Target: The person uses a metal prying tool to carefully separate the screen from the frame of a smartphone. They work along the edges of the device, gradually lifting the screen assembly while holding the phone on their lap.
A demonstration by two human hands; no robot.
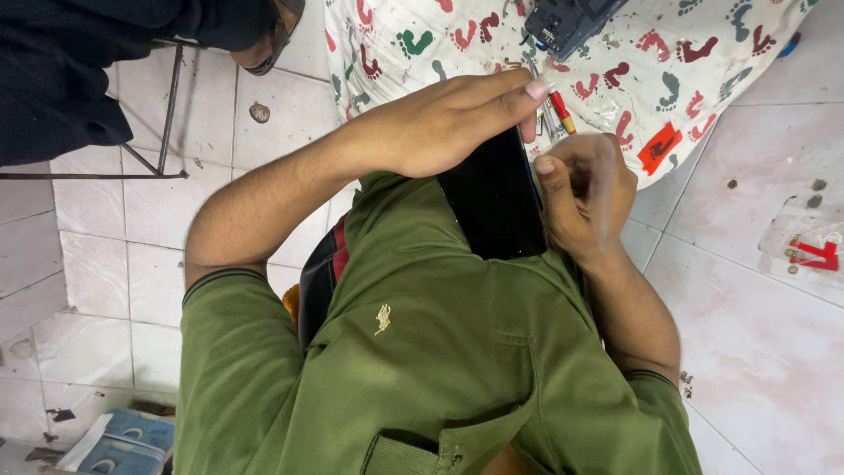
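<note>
I hold a flat black slab, like a phone or small tablet [497,198], against the chest of my green shirt [422,352]. My left hand [448,123] lies across its upper edge, fingers stretched to the right. At the slab's right edge my right hand [587,195] grips it, thumb on the front face. The slab's lower end rests on the shirt.
A white cloth with coloured footprints [686,70] lies ahead, with a dark device [567,22] and red-and-yellow pen-like tools [560,110] on it. Another person in dark clothes [79,62] is at top left by a metal frame [167,114]. Blue-white packets [123,440] lie on the tiled floor.
</note>
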